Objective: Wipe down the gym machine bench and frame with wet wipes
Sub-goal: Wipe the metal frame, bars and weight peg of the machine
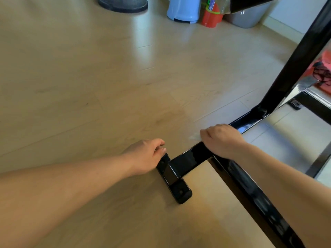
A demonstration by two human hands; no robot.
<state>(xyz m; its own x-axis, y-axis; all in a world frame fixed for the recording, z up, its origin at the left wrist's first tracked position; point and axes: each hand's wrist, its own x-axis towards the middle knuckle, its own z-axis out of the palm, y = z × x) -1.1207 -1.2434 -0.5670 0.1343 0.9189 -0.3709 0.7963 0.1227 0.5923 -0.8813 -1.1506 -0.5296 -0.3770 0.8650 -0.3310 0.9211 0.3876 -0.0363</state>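
The gym machine's glossy black frame (189,161) lies low on the wooden floor, with a foot bar (176,183) at its near end and an upright post (300,59) rising at the right. My right hand (222,140) presses down on the floor rail, fingers curled over a white wet wipe (194,136) whose edge shows just left of the knuckles. My left hand (145,156) rests on the far end of the foot bar, fingers bent against it. The bench is out of view.
A dark round base (123,4), a light blue bin (184,9), a red container (211,15) and a grey bucket (250,17) stand at the far edge of the floor. Chrome frame parts (304,88) and a red item with black cord (324,72) sit at right.
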